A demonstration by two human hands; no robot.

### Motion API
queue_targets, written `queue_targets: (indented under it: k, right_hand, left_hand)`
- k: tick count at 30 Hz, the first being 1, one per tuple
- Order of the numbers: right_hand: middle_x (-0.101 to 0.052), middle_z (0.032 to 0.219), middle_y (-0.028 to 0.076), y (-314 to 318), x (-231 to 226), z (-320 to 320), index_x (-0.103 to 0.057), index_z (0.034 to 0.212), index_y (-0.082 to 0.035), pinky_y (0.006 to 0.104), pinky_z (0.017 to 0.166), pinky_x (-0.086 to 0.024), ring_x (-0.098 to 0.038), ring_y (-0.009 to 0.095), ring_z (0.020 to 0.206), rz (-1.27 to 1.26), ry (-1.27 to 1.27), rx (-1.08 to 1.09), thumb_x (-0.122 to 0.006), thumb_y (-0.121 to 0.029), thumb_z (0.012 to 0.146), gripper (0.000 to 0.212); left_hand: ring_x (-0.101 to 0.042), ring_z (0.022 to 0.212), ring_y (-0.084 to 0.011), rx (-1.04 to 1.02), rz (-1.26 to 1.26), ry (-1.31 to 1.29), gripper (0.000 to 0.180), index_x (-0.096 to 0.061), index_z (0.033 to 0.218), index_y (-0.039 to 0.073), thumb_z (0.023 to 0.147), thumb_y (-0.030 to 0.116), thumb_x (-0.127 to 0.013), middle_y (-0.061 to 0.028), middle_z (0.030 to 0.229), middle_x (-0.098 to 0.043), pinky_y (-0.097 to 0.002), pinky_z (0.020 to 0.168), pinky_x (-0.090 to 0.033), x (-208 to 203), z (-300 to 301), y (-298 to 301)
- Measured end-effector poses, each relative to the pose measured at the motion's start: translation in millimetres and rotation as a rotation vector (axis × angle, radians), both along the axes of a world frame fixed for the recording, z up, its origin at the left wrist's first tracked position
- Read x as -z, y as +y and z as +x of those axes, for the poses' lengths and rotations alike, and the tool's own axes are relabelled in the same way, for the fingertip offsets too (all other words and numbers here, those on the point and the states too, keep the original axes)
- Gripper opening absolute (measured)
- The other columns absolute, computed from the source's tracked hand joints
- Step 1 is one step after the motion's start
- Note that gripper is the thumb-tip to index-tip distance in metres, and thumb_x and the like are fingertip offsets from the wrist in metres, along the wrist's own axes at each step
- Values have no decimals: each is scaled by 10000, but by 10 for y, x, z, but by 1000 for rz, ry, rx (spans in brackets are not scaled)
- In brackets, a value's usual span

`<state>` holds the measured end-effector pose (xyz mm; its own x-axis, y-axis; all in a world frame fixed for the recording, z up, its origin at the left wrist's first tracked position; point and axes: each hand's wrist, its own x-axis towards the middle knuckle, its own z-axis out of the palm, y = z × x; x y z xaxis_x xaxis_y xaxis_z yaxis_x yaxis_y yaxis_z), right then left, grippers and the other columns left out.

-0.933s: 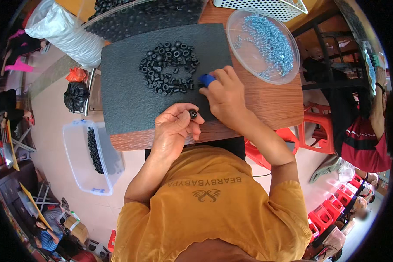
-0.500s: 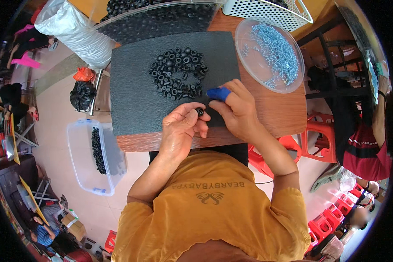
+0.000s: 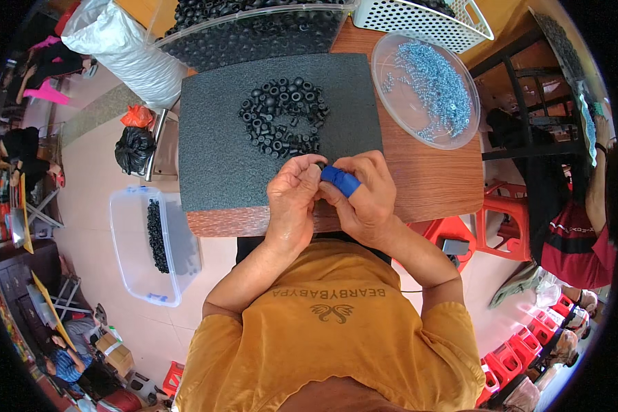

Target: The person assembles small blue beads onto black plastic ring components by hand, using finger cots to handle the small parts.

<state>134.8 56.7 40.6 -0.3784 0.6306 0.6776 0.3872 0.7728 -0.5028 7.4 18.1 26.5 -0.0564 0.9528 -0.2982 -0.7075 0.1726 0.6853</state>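
Note:
My left hand (image 3: 292,199) is closed, thumb and fingertips pinching a small round black plastic part (image 3: 321,165) just off the near edge of the pile. Against it presses my right hand (image 3: 369,196), its index finger in a blue cover (image 3: 341,180) and its thumb tucked close below. Whether a smaller piece sits between the right fingertips is hidden. Beyond both hands, a pile of similar black parts (image 3: 285,113) lies on a dark grey mat (image 3: 213,151); some are hollow rings, others domed.
At the right, a clear round tray (image 3: 389,110) holds many tiny light-blue pieces on the wooden table (image 3: 432,185). Behind the mat stand a clear bin of black parts (image 3: 254,41) and a white perforated basket (image 3: 419,24). A clear box (image 3: 127,240) rests on the floor, left.
My right hand has moved left and closed in on the black part, its covered finger now against it. My left hand has shifted slightly right.

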Motion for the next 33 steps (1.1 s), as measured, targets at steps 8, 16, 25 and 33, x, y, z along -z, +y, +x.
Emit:
queue_targets:
  k: [8, 16, 25, 33]
  right_hand:
    - [-571, 825, 156, -17, -87, 29, -562, 786, 28, 366, 519, -440, -521, 303, 687, -49, -51, -46, -700, -29, 647, 203]
    - [-579, 829, 141, -26, -133, 98, -598, 825, 13, 346, 540, -444, -534, 285, 683, -51, -68, -71, -707, -1, 649, 207]
    - [-598, 861, 87, -12, -49, 197, -637, 884, -5, 262, 639, -471, -591, 159, 765, -634, 413, -19, -671, 31, 723, 169]
    - [-602, 881, 83, -10, -25, 172, -643, 867, -19, 261, 641, -475, -592, 163, 791, -612, 392, -66, -693, 22, 703, 177]
  left_hand:
    - [-557, 768, -64, -92, 53, 151, 153, -541, 1031, -6, 910, 86, -555, -21, 886, -589, -195, 679, -466, -3, 63, -35]
    - [-572, 716, -90, -71, -5, 85, 169, -539, 1040, -19, 912, 91, -548, -45, 860, -594, -231, 664, -493, 10, 93, -41]
    - [-588, 666, -160, 79, 56, -42, 194, -549, 1055, -40, 918, 95, -528, -104, 827, -620, -296, 609, -520, -59, 3, -42]
    - [-613, 674, -168, 116, 37, -63, 193, -548, 1052, -43, 923, 99, -520, -120, 845, -638, -309, 599, -526, -68, -44, -36]
